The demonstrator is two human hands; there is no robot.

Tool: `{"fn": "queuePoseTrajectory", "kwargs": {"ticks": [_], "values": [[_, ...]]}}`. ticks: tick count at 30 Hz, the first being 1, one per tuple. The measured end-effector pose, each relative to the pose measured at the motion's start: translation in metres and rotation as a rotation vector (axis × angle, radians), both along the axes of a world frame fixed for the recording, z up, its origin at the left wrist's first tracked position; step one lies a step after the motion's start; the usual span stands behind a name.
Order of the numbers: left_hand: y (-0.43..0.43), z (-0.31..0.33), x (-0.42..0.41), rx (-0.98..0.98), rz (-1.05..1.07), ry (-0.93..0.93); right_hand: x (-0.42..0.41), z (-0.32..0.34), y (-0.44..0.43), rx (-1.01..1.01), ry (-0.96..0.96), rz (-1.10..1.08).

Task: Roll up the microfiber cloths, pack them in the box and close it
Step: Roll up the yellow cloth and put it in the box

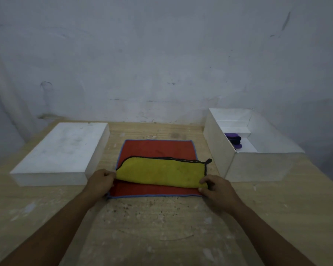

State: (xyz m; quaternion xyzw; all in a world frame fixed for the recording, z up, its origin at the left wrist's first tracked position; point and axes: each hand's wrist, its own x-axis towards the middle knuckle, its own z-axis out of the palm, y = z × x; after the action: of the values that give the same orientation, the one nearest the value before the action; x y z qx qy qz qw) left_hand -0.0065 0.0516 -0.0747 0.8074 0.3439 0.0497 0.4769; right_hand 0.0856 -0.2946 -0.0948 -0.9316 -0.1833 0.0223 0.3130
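My left grip (101,182) and right grip (216,187) are each pinching one end of the yellow microfiber cloth (161,172), which is lying folded over on the red cloth (158,149), left of the open box (258,166).

Lid (60,150) left; box (258,166) right, roll (233,140) apparently inside; folded cloth (161,172) on flat cloth (156,148) between.
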Motion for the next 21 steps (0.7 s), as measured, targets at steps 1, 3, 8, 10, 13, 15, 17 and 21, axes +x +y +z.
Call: {"fn": "queuePoseTrajectory", "kwargs": {"ticks": [1, 3, 8, 10, 13, 15, 17, 21], "values": [[-0.002, 0.003, -0.001, -0.012, -0.001, -0.005, 0.001, 0.001, -0.002, -0.085, -0.018, 0.028], [-0.005, 0.007, -0.003, -0.106, 0.025, -0.068, 0.002, 0.002, -0.006, -0.204, -0.057, 0.064], [-0.003, 0.012, -0.015, -0.437, 0.104, -0.195, -0.003, 0.008, -0.013, -0.233, -0.192, 0.134], [0.001, 0.014, -0.025, -0.402, 0.064, -0.205, -0.007, 0.011, -0.019, -0.239, -0.221, 0.164], [0.01, 0.018, -0.043, -0.372, -0.037, -0.205, -0.014, 0.018, -0.03, -0.255, -0.17, 0.245], [0.02, 0.016, -0.054, -0.356, -0.117, -0.19, -0.02, 0.023, -0.037, -0.22, -0.125, 0.302], [0.026, 0.012, -0.064, -0.362, -0.195, -0.175, -0.023, 0.025, -0.043, -0.151, -0.04, 0.32], [0.034, 0.005, -0.074, -0.386, -0.315, -0.137, -0.021, 0.022, -0.049, 0.011, 0.106, 0.324]]}}
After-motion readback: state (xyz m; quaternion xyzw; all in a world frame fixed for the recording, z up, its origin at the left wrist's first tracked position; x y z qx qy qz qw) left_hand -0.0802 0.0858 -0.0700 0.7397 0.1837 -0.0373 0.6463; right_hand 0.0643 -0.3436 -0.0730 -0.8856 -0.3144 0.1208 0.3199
